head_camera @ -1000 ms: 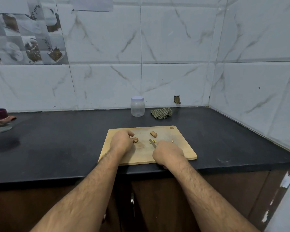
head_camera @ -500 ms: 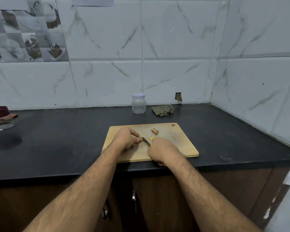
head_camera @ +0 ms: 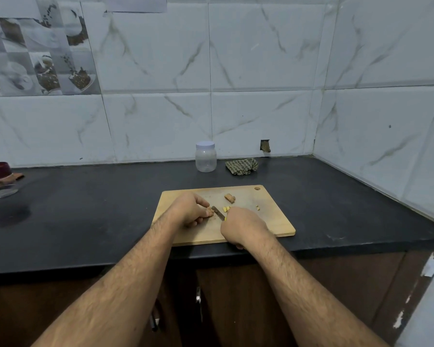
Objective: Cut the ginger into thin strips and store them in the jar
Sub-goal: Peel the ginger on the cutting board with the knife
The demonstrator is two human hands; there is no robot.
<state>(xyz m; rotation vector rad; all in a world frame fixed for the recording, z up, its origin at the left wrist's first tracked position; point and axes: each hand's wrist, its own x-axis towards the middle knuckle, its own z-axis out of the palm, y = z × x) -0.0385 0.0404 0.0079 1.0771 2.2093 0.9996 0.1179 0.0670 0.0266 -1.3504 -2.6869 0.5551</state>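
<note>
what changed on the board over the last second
The right hand brought the knife leftward, up to the ginger piece pinched by the left hand. The cut bits, spare chunk, jar and cloth stayed put.

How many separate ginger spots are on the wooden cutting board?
4: an uncut ginger chunk at the board's rear middle, yellow cut bits beside the knife blade, small scraps further right, and the piece under the left hand's fingers. More may be hidden under the hands.
</note>
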